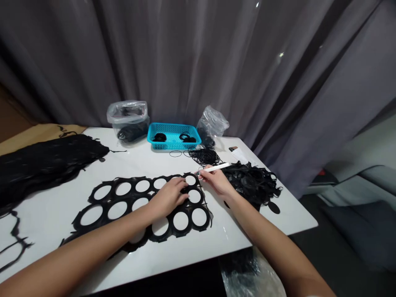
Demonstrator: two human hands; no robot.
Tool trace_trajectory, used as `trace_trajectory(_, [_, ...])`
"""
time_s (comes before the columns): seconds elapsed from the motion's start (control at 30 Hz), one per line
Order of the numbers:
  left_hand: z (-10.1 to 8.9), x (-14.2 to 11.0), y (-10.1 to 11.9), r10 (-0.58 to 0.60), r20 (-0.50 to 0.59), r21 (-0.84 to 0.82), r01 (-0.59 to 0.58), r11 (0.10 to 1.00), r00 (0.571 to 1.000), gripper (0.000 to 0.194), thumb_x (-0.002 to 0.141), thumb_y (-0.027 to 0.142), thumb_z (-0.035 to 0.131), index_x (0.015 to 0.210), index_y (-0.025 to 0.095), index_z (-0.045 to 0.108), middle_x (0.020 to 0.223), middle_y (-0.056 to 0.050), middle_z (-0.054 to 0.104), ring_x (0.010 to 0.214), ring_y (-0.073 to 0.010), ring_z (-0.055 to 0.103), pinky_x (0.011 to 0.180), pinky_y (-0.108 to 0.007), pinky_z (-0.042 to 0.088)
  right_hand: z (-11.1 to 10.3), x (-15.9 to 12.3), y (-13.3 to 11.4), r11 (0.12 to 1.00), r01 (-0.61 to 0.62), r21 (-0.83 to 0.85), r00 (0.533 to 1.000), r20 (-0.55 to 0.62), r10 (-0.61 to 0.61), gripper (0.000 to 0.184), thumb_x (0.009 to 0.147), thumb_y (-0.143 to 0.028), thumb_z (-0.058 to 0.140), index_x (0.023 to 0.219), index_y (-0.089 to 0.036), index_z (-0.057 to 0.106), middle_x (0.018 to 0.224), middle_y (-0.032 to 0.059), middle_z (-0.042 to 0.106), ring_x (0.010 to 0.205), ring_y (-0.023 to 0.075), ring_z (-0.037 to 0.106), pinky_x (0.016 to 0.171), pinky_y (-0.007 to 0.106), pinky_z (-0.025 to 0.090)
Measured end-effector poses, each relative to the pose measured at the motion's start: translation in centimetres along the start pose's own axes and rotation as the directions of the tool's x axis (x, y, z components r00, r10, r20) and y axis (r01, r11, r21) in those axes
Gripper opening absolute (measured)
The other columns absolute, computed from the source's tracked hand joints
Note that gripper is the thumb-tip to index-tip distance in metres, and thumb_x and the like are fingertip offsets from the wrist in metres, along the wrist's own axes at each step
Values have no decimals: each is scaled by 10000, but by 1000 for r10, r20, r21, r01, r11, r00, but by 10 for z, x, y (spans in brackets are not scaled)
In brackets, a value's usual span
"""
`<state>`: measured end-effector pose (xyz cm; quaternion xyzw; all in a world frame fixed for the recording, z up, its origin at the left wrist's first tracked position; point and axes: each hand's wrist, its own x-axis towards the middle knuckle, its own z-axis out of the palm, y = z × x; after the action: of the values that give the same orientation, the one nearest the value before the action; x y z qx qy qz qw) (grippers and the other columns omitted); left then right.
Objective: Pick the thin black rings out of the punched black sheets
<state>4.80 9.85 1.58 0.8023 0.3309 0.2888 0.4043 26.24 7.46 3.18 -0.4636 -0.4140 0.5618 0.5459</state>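
Note:
A black rubber-like sheet [125, 198] with rows of large round holes lies flat on the table, white showing through the holes. My left hand [169, 193] rests on its right part, fingers apart and bent, fingertips touching the sheet. At the sheet's upper right corner, my right hand [216, 180] is closed around a slim white pen-like tool [218, 167]. The tool's tip points left toward the corner hole; its exact kind is not clear. Just beyond my right hand sits a heap of thin black rings [206, 156].
Black scraps [253, 181] pile up right of my right hand, with a black disc [274, 207] beside them. At the back stand a turquoise basket [175, 146] with black rings and two clear plastic bags [128, 111]. A stack of black sheets [46, 165] lies left.

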Motion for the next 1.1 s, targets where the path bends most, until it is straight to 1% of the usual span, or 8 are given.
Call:
trace_trajectory(0.1, [11, -16, -7, 75, 54, 283, -87, 955, 996, 419, 854, 307, 686, 1242, 155, 644, 1443, -173, 554, 1395, -387, 433, 1172, -603, 248, -7, 10, 14, 910, 131, -392, 991, 66, -115, 207, 801, -345, 729, 727, -178, 631, 733, 15, 661, 692, 140, 561, 656, 257, 428])
trace_trajectory(0.23, [23, -26, -18, 154, 139, 659, -207, 723, 978, 491, 961, 376, 591, 1386, 135, 553, 1463, -165, 545, 1425, -370, 406, 1167, -580, 290, -6, 8, 26, 760, 221, -611, 974, 178, -140, 167, 861, -341, 643, 814, -183, 673, 825, 27, 707, 765, 170, 618, 725, 286, 452])
trace_trajectory(0.5, [27, -26, -20, 186, 131, 673, -225, 704, 974, 470, 988, 385, 544, 1397, 154, 551, 1447, -151, 566, 1430, -360, 402, 1170, -583, 276, -4, 3, 24, 642, 294, -708, 956, 231, -184, 146, 920, -298, 568, 838, -208, 649, 895, 36, 717, 800, 184, 627, 742, 299, 452])
trace_trajectory(0.67, [28, -27, -21, 168, 148, 656, -224, 721, 975, 483, 971, 367, 565, 1405, 157, 541, 1445, -149, 567, 1431, -382, 396, 1173, -607, 252, -2, 3, 26, 317, 547, -775, 837, 491, -244, 117, 940, -202, 519, 878, -231, 614, 965, 92, 682, 944, 249, 564, 864, 366, 409])
trace_trajectory(0.77, [27, -25, -18, 152, 164, 641, -222, 735, 975, 459, 972, 347, 560, 1392, 161, 550, 1451, -144, 563, 1432, -394, 389, 1161, -627, 264, -14, 25, 12, 167, 432, -886, 874, 366, -319, 153, 899, -124, 496, 807, -225, 566, 866, 95, 643, 848, 246, 524, 801, 353, 380])
trace_trajectory(0.83, [24, -24, -15, 139, 180, 638, -223, 737, 974, 448, 970, 336, 562, 1384, 165, 555, 1455, -142, 559, 1428, -402, 393, 1151, -636, 278, -25, 44, -3, 174, 244, -954, 888, 148, -434, 171, 889, -122, 472, 764, -225, 527, 781, 77, 604, 768, 232, 505, 742, 334, 361])
trace_trajectory(0.93, [14, -26, -11, 154, 207, 632, -252, 732, 966, 479, 959, 342, 578, 1402, 167, 527, 1464, -155, 546, 1415, -385, 419, 1145, -612, 316, -32, 62, -21, 325, 107, -940, 890, -55, -453, 173, 892, -201, 489, 722, -232, 492, 669, 28, 556, 668, 207, 495, 677, 309, 340])
trace_trajectory(1.1, [-9, -44, -12, 159, 135, 707, -207, 676, 978, 490, 944, 364, 605, 1355, 105, 546, 1397, -221, 568, 1335, -368, 517, 1105, -530, 412, 2, 46, -8, 575, 191, -795, 973, 74, -221, 214, 830, -317, 595, 666, -220, 497, 638, -11, 572, 642, 169, 528, 627, 269, 350])
